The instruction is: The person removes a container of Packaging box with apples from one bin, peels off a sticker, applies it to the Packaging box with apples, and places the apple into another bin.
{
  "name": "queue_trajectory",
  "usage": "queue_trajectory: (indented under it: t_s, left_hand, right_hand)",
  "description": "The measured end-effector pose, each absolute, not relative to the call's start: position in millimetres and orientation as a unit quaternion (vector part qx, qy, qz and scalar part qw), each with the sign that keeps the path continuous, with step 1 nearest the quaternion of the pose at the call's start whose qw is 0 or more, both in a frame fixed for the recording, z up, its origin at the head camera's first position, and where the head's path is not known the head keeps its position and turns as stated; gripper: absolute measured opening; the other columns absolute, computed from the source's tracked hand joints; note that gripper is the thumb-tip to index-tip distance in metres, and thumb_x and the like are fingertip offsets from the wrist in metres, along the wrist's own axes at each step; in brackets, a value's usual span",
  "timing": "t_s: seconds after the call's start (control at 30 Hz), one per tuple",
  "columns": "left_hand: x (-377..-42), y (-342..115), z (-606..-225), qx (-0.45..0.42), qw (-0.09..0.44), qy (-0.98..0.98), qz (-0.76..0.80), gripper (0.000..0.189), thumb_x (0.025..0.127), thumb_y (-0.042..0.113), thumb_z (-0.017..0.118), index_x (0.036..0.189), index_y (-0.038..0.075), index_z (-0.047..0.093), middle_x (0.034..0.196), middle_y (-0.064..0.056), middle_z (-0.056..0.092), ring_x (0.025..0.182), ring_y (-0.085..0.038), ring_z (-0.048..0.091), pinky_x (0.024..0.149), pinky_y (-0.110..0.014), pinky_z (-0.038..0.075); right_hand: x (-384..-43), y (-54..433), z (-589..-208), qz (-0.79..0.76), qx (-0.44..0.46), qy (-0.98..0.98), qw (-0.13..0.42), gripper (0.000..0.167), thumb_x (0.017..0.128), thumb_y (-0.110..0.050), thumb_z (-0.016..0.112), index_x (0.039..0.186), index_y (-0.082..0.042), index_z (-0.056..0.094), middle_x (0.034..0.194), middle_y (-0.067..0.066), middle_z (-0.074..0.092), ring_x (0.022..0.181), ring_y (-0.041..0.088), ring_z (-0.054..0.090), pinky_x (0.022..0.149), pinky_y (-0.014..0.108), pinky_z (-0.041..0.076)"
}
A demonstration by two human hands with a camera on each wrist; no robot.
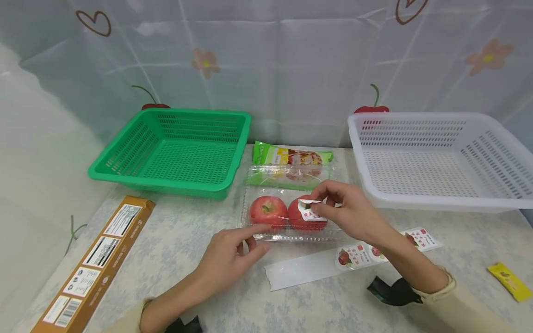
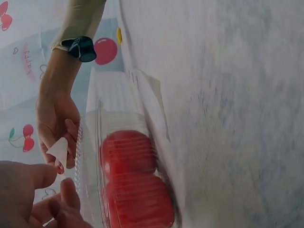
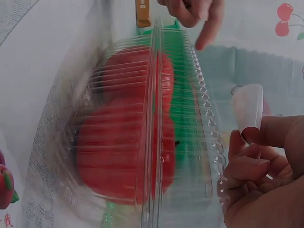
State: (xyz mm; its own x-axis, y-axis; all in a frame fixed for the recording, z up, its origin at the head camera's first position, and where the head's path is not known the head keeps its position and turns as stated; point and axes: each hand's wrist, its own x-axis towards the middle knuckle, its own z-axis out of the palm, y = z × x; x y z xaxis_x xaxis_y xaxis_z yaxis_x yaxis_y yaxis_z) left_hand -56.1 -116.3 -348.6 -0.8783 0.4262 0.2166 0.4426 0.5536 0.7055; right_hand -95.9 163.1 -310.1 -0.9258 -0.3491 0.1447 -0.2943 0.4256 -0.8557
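Observation:
Two red apples (image 1: 266, 212) sit side by side in a clear plastic clamshell box (image 1: 287, 238), whose ribbed walls and rims show up close in the right wrist view. My right hand (image 1: 351, 212) pinches a small white label sticker (image 1: 307, 212) between thumb and index finger, over the right-hand apple. It has a picture on its face and bends at the top; its pale back shows in the right wrist view. At the box's front left corner is my left hand (image 1: 229, 254), index finger stretched along the rim, thumb apart, holding nothing.
A strip of label stickers (image 1: 300, 273) lies before the box, partly beneath the right forearm. Behind it is a green food packet (image 1: 308, 157). A green basket (image 1: 195, 185) stands left, a white basket (image 1: 437, 201) right. A long brown box (image 1: 96, 259) and yellow sachet (image 1: 509, 281) lie outward.

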Motion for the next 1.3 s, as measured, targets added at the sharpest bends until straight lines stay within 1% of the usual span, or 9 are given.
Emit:
queue_trajectory:
  t_s: [0.1,0.17,0.3,0.4,0.47,0.6,0.7,1.07,1.3]
  left_hand:
    - [-65,-121,-346,-0.219,0.079,-0.886,-0.4,0.031,0.093,0.029,0.071,0.12,0.016,0.072,0.062,0.018,0.051,0.046,-0.002,0.038,0.045,-0.024,0.034]
    - [-71,-125,-345,-0.197,0.094,-0.896,-0.386,0.037,0.093,0.034,0.07,0.124,0.014,0.07,0.058,0.018,0.049,0.044,-0.003,0.035,0.043,-0.025,0.03]
    - [-78,-131,-342,-0.168,0.057,-0.93,-0.321,0.052,0.095,0.046,0.064,0.138,0.017,0.06,0.055,0.017,0.05,0.042,-0.005,0.037,0.043,-0.026,0.029]
    - [-81,-132,-340,-0.17,0.043,-0.945,-0.277,0.057,0.095,0.051,0.061,0.143,0.02,0.054,0.06,0.014,0.05,0.046,-0.006,0.04,0.042,-0.027,0.03]
    - [-82,-132,-340,-0.17,0.047,-0.948,-0.266,0.058,0.094,0.051,0.061,0.144,0.022,0.054,0.069,0.008,0.053,0.051,-0.008,0.041,0.043,-0.028,0.032]
    - [-82,-133,-342,-0.163,0.054,-0.947,-0.271,0.058,0.092,0.049,0.065,0.143,0.023,0.054,0.098,-0.004,0.058,0.063,-0.008,0.045,0.048,-0.029,0.036]
    - [-83,-133,-344,-0.164,0.05,-0.945,-0.279,0.058,0.092,0.047,0.066,0.144,0.023,0.054,0.112,-0.005,0.06,0.065,-0.006,0.049,0.05,-0.028,0.039]
    - [-84,-135,-347,-0.174,0.056,-0.941,-0.285,0.059,0.092,0.048,0.067,0.143,0.021,0.055,0.11,-0.004,0.062,0.062,-0.002,0.049,0.047,-0.026,0.039]
    - [-84,-135,-348,-0.176,0.055,-0.94,-0.288,0.058,0.092,0.049,0.066,0.142,0.021,0.056,0.112,-0.003,0.062,0.064,-0.002,0.049,0.047,-0.026,0.039]
  right_hand:
    - [-107,152,-312,-0.492,-0.19,0.849,0.022,0.01,0.088,-0.004,0.07,0.094,-0.011,0.068,0.079,0.001,0.061,0.067,0.02,0.054,0.055,0.029,0.042]
    - [-114,146,-314,-0.487,-0.191,0.852,0.016,0.009,0.088,-0.002,0.07,0.093,-0.009,0.067,0.081,0.001,0.061,0.069,0.02,0.054,0.056,0.029,0.043]
    - [-124,138,-317,-0.475,-0.193,0.858,0.005,0.009,0.087,-0.001,0.07,0.093,-0.006,0.067,0.084,0.002,0.062,0.07,0.019,0.055,0.059,0.029,0.045]
    - [-128,134,-317,-0.472,-0.195,0.86,0.001,0.01,0.086,0.0,0.07,0.094,-0.005,0.068,0.085,0.003,0.063,0.07,0.019,0.056,0.059,0.03,0.046]
    - [-130,132,-317,-0.471,-0.196,0.86,0.002,0.011,0.085,0.001,0.07,0.094,-0.005,0.068,0.085,0.003,0.063,0.069,0.019,0.055,0.059,0.031,0.046]
    - [-132,128,-319,-0.457,-0.2,0.867,0.0,0.012,0.084,0.002,0.071,0.093,-0.006,0.068,0.085,0.003,0.062,0.069,0.019,0.055,0.06,0.032,0.046]
    - [-133,126,-322,-0.441,-0.198,0.875,-0.001,0.013,0.085,0.002,0.071,0.093,-0.007,0.067,0.083,0.002,0.061,0.07,0.02,0.054,0.061,0.032,0.045]
    - [-131,127,-328,-0.418,-0.216,0.882,-0.002,0.017,0.085,0.003,0.072,0.098,-0.007,0.067,0.089,0.003,0.062,0.074,0.019,0.054,0.067,0.035,0.048]
    - [-131,127,-329,-0.417,-0.216,0.883,-0.001,0.023,0.085,0.002,0.073,0.106,-0.005,0.066,0.091,0.004,0.061,0.074,0.02,0.054,0.067,0.035,0.047]
